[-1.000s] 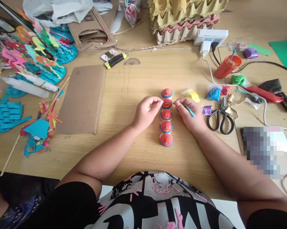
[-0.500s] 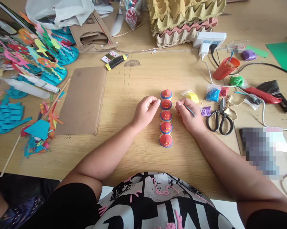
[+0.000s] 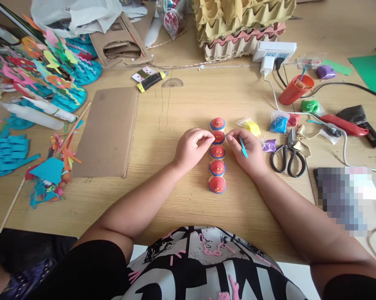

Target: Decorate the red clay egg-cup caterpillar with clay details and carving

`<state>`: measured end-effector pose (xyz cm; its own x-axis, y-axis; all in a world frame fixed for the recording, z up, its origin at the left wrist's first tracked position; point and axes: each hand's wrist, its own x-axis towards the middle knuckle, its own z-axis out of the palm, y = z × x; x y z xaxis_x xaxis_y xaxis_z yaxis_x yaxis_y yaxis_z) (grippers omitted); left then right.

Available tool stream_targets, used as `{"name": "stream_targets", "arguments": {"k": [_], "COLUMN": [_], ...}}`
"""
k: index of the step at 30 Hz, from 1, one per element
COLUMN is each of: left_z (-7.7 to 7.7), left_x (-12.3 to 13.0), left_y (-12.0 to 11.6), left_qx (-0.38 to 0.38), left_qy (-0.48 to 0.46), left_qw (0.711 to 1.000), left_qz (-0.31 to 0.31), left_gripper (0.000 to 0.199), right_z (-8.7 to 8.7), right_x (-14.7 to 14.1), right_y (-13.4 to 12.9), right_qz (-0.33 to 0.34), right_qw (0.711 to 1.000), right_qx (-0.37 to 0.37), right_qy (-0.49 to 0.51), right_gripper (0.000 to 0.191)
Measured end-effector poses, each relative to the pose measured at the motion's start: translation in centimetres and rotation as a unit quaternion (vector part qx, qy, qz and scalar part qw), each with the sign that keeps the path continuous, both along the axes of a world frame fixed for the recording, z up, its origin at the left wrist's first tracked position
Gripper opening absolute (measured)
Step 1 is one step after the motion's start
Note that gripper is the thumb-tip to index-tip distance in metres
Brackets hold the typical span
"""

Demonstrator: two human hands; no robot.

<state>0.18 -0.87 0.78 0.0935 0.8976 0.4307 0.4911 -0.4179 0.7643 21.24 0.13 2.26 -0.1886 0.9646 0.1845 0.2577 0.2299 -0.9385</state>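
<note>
A row of several red domes with yellow smiling faces and blue rims (image 3: 217, 152) runs up the table in front of me. My left hand (image 3: 192, 146) is closed in a pinch at the left edge of the second dome from the far end (image 3: 218, 137). Whatever its fingertips hold, if anything, is too small to make out. My right hand (image 3: 248, 152) is at the right side of the same dome, thumb and index finger close together. A small blue modelling tool (image 3: 243, 147) lies held in that hand, its flat end pointing toward me.
Right of the row lie yellow clay (image 3: 250, 126), blue clay (image 3: 279, 123), scissors (image 3: 289, 154) and a red cup (image 3: 295, 90). A cardboard sheet (image 3: 106, 133) and paper scraps (image 3: 50, 171) are to the left. Egg trays (image 3: 240, 25) stand at the back.
Both hands have moved inward to the second dome. In my right hand the blue tool has turned, and its flat end now shows more.
</note>
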Motion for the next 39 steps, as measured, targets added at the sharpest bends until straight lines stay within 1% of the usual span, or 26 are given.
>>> {"name": "stream_targets", "arguments": {"k": [8, 14, 19, 22, 24, 31, 39], "left_z": [-0.2, -0.3, -0.5, -0.5, -0.5, -0.7, -0.5], "left_x": [0.0, 0.0, 0.3, 0.6, 0.7, 0.8, 0.8], "left_y": [0.0, 0.3, 0.5, 0.6, 0.7, 1.0, 0.9], "left_qx": [0.006, 0.001, -0.056, -0.072, -0.076, -0.094, -0.098], "left_qy": [-0.014, -0.024, -0.080, -0.106, -0.119, -0.136, -0.143], "left_qw": [1.000, 1.000, 0.995, 0.991, 0.989, 0.985, 0.983], "left_qz": [0.009, 0.011, -0.011, -0.028, -0.036, -0.057, -0.063], "left_gripper": [0.013, 0.017, 0.033, 0.043, 0.046, 0.044, 0.047], "right_z": [-0.3, -0.5, -1.0, -1.1, -1.1, -1.0, -0.8], "right_x": [0.0, -0.2, -0.5, -0.6, -0.7, -0.8, -1.0], "right_y": [0.0, 0.1, 0.3, 0.5, 0.6, 0.6, 0.6], "right_qz": [-0.005, 0.000, -0.009, -0.016, -0.019, -0.019, -0.017], "right_qw": [1.000, 1.000, 1.000, 0.999, 0.999, 0.998, 1.000], "right_qx": [0.008, 0.002, 0.010, 0.019, 0.021, 0.029, -0.004], "right_qy": [-0.006, -0.004, -0.025, -0.039, -0.040, -0.045, -0.020], "right_gripper": [0.054, 0.047, 0.043, 0.040, 0.038, 0.038, 0.044]}}
